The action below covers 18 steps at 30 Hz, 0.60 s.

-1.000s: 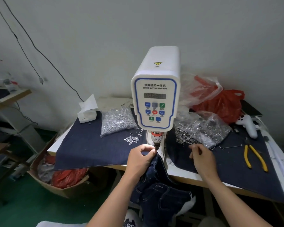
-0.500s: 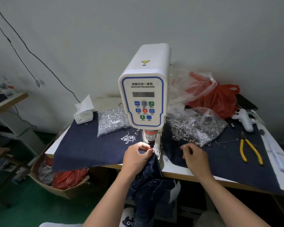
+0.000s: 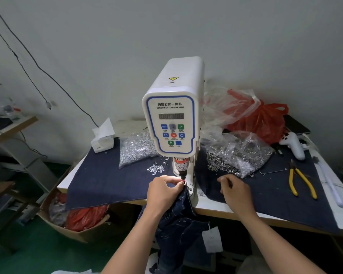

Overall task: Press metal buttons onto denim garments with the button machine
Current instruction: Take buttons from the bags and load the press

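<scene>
A white servo button machine (image 3: 174, 107) stands at the middle of the table, its punch (image 3: 182, 174) pointing down. My left hand (image 3: 163, 191) pinches the top edge of a dark denim garment (image 3: 178, 220) right under the punch. The garment hangs off the table's front edge, with a white tag at its lower right. My right hand (image 3: 235, 189) rests with curled fingers on the dark cloth, just below a clear bag of metal buttons (image 3: 238, 157). Whether it holds a button is hidden. A clear bag of silvery rivets (image 3: 136, 148) lies left of the machine, with loose ones (image 3: 155, 168) beside it.
Yellow-handled pliers (image 3: 301, 181) and a white controller (image 3: 293, 144) lie at the right. Red and clear plastic bags (image 3: 259, 119) pile behind. A white tissue box (image 3: 103, 140) sits at the back left. A cardboard box (image 3: 77, 216) with red bags stands on the floor under the left edge.
The view has shifted slightly. My left hand stays pinching the denim under the punch. My right hand has barely moved beside the button bag.
</scene>
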{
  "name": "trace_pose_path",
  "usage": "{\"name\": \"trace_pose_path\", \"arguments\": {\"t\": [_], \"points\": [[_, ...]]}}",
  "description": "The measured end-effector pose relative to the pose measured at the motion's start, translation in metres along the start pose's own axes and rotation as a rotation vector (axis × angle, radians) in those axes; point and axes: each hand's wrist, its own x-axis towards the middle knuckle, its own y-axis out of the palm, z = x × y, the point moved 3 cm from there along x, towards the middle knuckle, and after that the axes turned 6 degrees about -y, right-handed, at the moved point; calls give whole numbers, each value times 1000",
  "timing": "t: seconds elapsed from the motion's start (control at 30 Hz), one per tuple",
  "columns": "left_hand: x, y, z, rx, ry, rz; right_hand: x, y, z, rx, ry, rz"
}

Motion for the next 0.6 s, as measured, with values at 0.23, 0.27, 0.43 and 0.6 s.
{"name": "trace_pose_path", "arguments": {"t": [0.23,0.27,0.43,0.6], "points": [[-3,-10,29,-554,-433,-11,-3,-3,6,56,-3,17],[-6,-11,34,-651,-544,6,-6,-4,11,78,1,26],[-23,-9,30,-994,-820,235,-49,2,68,222,-140,295],[-52,-2,5,-1161,-798,550,-83,15,103,111,-120,593]]}}
